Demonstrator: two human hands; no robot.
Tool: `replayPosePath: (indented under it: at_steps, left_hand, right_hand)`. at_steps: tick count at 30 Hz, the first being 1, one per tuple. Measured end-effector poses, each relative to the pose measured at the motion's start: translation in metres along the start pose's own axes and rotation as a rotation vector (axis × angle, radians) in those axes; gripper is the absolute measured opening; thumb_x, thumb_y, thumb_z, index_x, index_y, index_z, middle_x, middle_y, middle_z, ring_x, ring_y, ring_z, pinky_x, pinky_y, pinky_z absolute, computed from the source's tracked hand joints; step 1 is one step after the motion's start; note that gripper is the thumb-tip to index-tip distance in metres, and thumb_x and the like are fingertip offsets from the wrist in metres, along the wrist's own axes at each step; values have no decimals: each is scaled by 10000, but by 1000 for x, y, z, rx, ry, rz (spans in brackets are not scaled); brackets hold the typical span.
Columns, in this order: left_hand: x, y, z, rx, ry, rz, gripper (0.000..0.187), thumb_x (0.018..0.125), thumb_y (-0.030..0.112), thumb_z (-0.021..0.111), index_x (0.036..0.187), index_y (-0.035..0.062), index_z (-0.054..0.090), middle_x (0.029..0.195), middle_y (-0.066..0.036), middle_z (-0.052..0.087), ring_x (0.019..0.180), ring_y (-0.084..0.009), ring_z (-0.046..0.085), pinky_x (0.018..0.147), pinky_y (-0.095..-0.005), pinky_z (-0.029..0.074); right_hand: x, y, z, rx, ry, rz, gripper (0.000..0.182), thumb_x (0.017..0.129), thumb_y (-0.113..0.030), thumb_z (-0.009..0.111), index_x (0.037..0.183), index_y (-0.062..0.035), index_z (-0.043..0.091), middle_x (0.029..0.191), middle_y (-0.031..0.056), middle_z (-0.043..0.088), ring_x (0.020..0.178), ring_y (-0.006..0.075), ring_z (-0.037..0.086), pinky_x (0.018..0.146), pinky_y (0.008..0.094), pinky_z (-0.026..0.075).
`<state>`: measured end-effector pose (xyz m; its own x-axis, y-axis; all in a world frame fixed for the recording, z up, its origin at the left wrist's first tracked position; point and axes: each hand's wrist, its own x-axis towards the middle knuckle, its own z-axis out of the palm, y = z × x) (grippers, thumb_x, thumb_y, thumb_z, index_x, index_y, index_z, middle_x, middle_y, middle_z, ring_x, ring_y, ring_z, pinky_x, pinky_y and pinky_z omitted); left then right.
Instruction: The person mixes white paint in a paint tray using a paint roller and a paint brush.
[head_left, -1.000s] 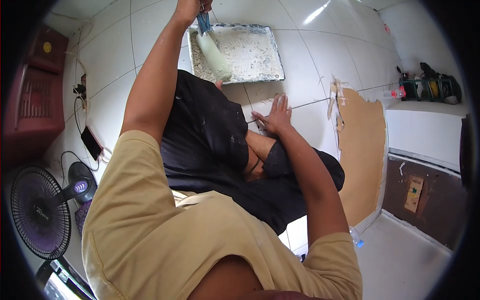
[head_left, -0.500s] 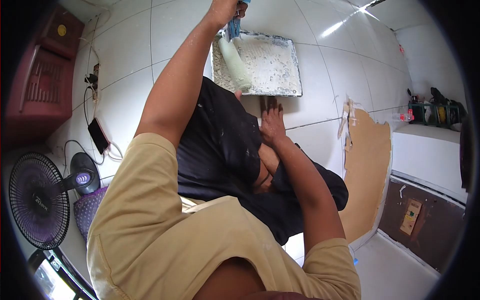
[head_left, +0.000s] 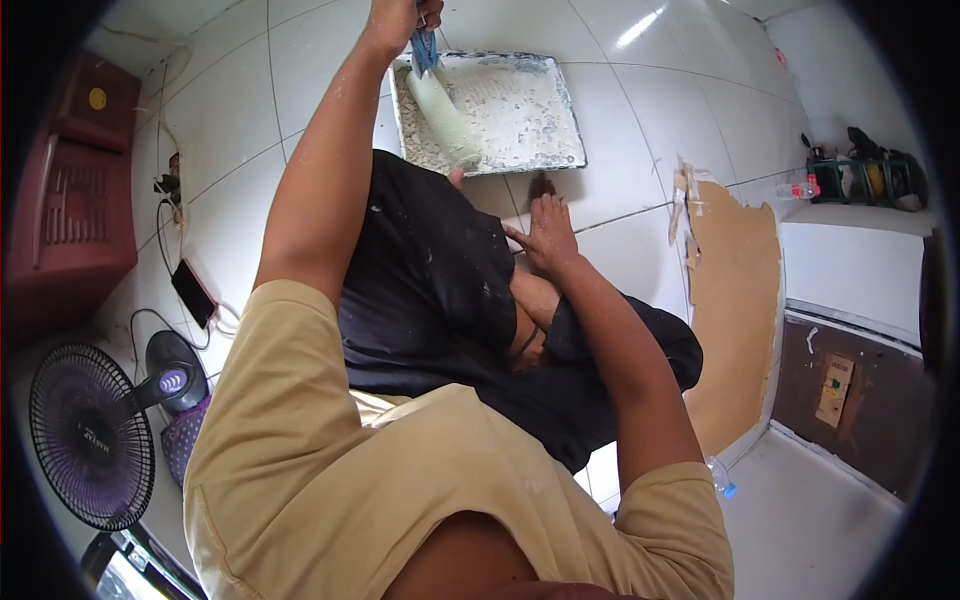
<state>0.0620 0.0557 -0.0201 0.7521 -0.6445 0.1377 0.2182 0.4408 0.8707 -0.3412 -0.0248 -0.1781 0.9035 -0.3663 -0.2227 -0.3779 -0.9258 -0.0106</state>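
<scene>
My left hand [head_left: 425, 14] is closed around the blue handle [head_left: 424, 48] of a paint roller. The roller's pale, paint-covered sleeve [head_left: 440, 122] lies slanted along the left side of a paint tray [head_left: 574, 118]. Thick off-white paint coats the tray, lumpy at the left and scraped thin across the middle. Just in front of the tray's near edge, my right hand [head_left: 548, 232] is low over the tiled floor with its fingers stretched towards the tray and the thumb apart. It holds nothing. A toe [head_left: 457, 178] shows at the tray's near left corner.
White tiles [head_left: 630, 150] surround the tray. A phone [head_left: 193, 292] with a cable and a black fan [head_left: 92, 437] are at left, below a dark red plastic cabinet [head_left: 85, 180]. Torn brown cardboard [head_left: 735, 310] lies at right, near a ledge with a green basket [head_left: 870, 182].
The view has shifted slightly, moving the tray up and left in the picture. My right hand has drawn back a little from the tray's edge. The roller stays at the tray's left side.
</scene>
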Motion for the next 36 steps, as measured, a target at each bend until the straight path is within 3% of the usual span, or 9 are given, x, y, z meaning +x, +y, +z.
replayPosePath:
  at_steps: [4,5,8,9,13,18,24,26,36]
  left_hand:
    - [-4,6,7,69,13,-15,219,980,311,652,1061,127,567,678,4,471,512,-113,424,487,-292,352]
    - [-4,5,8,80,18,-5,227,979,316,655,1066,126,566,682,4,471,514,-113,426,489,-293,353]
    - [-4,2,6,85,-3,-7,239,982,322,651,1079,121,563,696,2,476,530,-117,437,500,-297,359]
    - [-4,2,5,73,-25,-13,243,986,322,645,1086,117,561,707,0,481,543,-120,445,508,-299,365]
    - [3,-5,0,55,15,-11,317,1014,311,598,1231,89,532,852,-38,524,597,-141,484,530,-312,391]
    - [4,-8,5,94,61,12,358,1005,320,614,1268,98,518,943,-61,549,611,-146,494,536,-333,406]
    - [-5,7,19,130,83,-57,288,988,326,632,1171,116,560,761,-19,497,555,-140,460,521,-327,386]
    - [-10,15,24,80,-159,36,228,989,267,588,842,120,496,615,45,339,521,-80,338,513,-279,299]
    - [-17,22,18,35,-158,24,227,990,266,565,833,120,491,612,48,317,527,-76,310,515,-275,277]
  right_hand:
    - [-8,15,-25,301,-74,-53,864,1004,-608,510,1519,70,366,1585,329,317,1485,432,322,1213,440,306]
    - [-7,22,-28,405,-41,-23,776,1019,-549,530,1546,-1,374,1587,307,350,1468,414,373,1191,433,343]
    - [-7,49,-31,561,39,-22,682,1019,-456,572,1522,-19,430,1514,256,484,1389,402,478,1172,451,372]
    - [-9,53,-33,555,51,49,615,987,-329,625,1516,-63,457,1457,218,558,1338,393,533,1161,451,390]
    - [-6,57,-27,529,79,27,610,900,-220,678,1458,-39,511,1444,222,561,1353,381,516,1166,435,395]
    - [9,48,5,394,232,-61,552,894,-177,660,1397,17,542,1424,247,559,1370,386,491,1175,441,389]
    - [2,43,-6,414,186,-152,457,899,-101,629,1342,5,593,1373,244,590,1301,382,549,1112,438,457]
    - [2,39,-5,417,240,-180,398,902,-71,622,1292,11,628,1334,230,615,1250,377,583,1077,430,485]
    - [8,40,-9,497,319,-193,174,910,-62,633,1036,-19,746,1121,143,705,1065,349,656,934,436,539]
